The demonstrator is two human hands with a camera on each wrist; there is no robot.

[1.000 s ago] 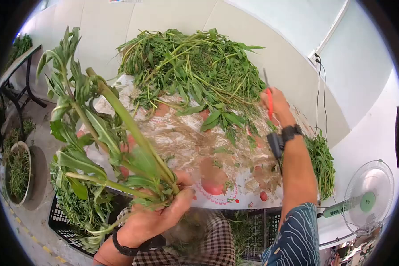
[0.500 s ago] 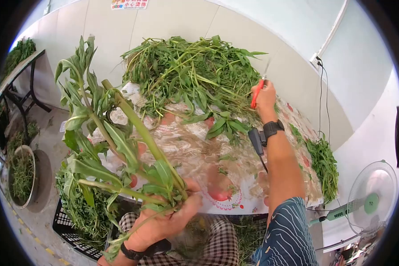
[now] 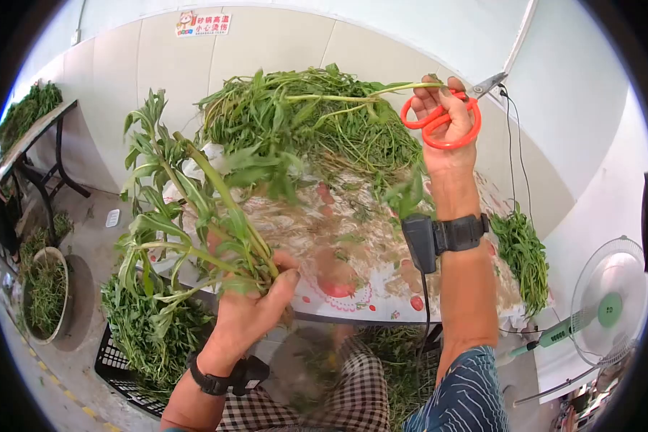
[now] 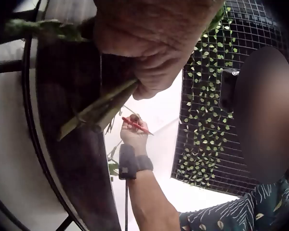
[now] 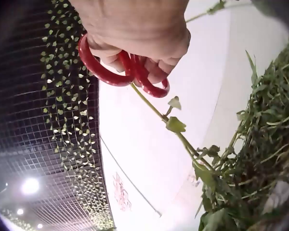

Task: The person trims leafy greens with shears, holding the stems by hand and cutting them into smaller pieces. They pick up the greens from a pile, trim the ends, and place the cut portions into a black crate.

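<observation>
My left hand (image 3: pixel 255 309) grips a bunch of leafy green stems (image 3: pixel 230 198) near the front edge of the table, leafy tops pointing up and away. One stem in it is much thicker, with a cut end. At the upper right, my raised right hand (image 3: pixel 453 119) carries red-handled scissors (image 3: pixel 491 83), blades pointing right. Its fingers also pinch the end of a long green stem (image 3: pixel 403 87) that stretches left over the pile of greens (image 3: pixel 317 133). In the right wrist view the red handles (image 5: pixel 89 60) hang at the fingers, the stem running down from them.
Soil and leaf scraps lie on the patterned tablecloth (image 3: pixel 338 245). A black crate (image 3: pixel 119 374) heaped with greens stands at lower left, a basin (image 3: pixel 65 295) beyond it. More greens (image 3: pixel 523 263) hang at the table's right edge, near a fan (image 3: pixel 601 309).
My right hand has risen and turned palm-up with the scissors, pulling a stem up from the pile. The left hand's bunch has shifted slightly left and down in view.
</observation>
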